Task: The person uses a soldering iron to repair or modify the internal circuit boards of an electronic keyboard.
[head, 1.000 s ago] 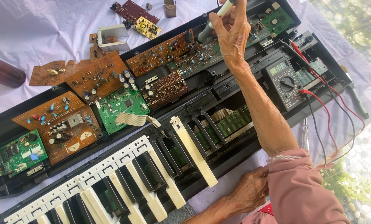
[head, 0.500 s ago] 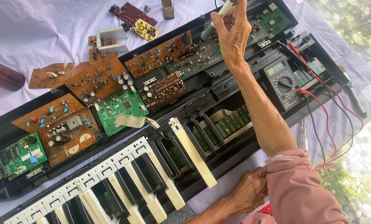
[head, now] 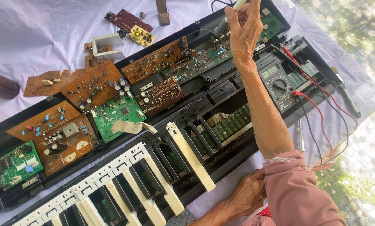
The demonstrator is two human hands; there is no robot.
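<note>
Head view, opened electronic keyboard on a cloth-covered table. The right hand is raised at about 1 o'clock in the frame, fingers curled closed round the pale handle of a soldering iron. The tool's long axis runs from 1 o'clock at the handle down to 7 o'clock at the dark tip, which sits just above the long green-brown circuit board; whether tip and board touch cannot be told. That board lies at 7 to 8 o'clock from the right hand, its own long axis parallel to the case.

The left hand rests at the near edge, about 5 o'clock in the frame, loosely curled against the black keyboard case and holding nothing that shows; it is well apart from the board, so the right hand is much the nearer.

The case serves as a tray: in it lie several brown boards and a green board, a beige ribbon cable, and a multimeter at 4 o'clock from the right hand, with red and black leads. White keys fill the near left; one loose white key lies skewed across the key frame.
</note>
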